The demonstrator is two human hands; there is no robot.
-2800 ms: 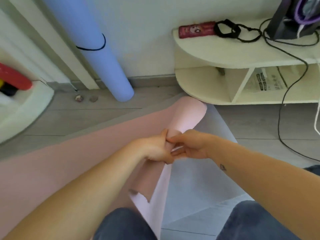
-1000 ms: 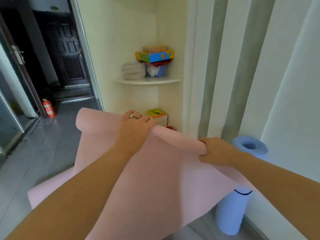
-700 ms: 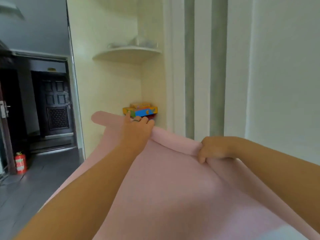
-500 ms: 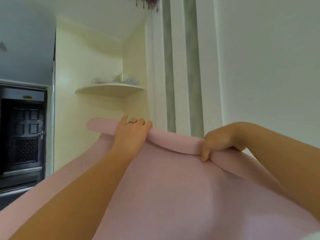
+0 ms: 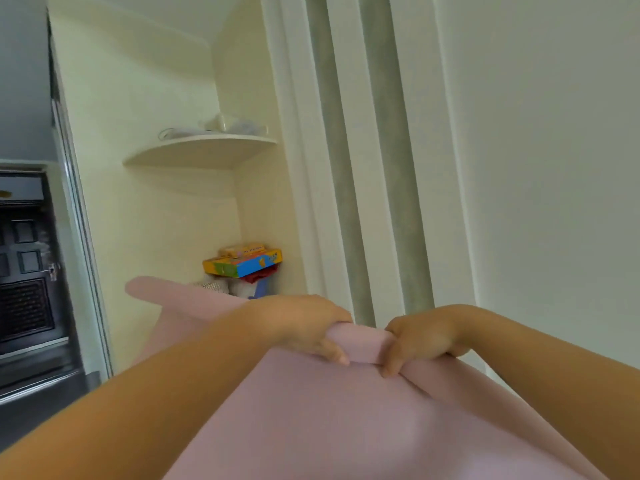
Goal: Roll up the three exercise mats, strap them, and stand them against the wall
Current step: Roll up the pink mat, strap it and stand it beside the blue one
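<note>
A pink exercise mat (image 5: pixel 311 420) is held up in front of me, its top edge rolled into a thin tube that runs from the left end (image 5: pixel 145 289) down to the right. My left hand (image 5: pixel 304 327) grips the rolled edge near the middle, fingers curled over it. My right hand (image 5: pixel 422 337) grips the same roll just to the right, thumb and fingers wrapped around it. The loose sheet hangs below and fills the lower view. No other mat or strap is visible.
A white wall (image 5: pixel 554 168) with grey-striped trim (image 5: pixel 346 168) stands ahead. A corner shelf (image 5: pixel 204 150) sits at upper left, and colourful boxes (image 5: pixel 242 265) lie behind the mat. A dark door (image 5: pixel 24 271) is at far left.
My left hand has slid right along the rolled edge, close to my right hand. The view has tilted down slightly, and the colourful boxes are in sight again.
</note>
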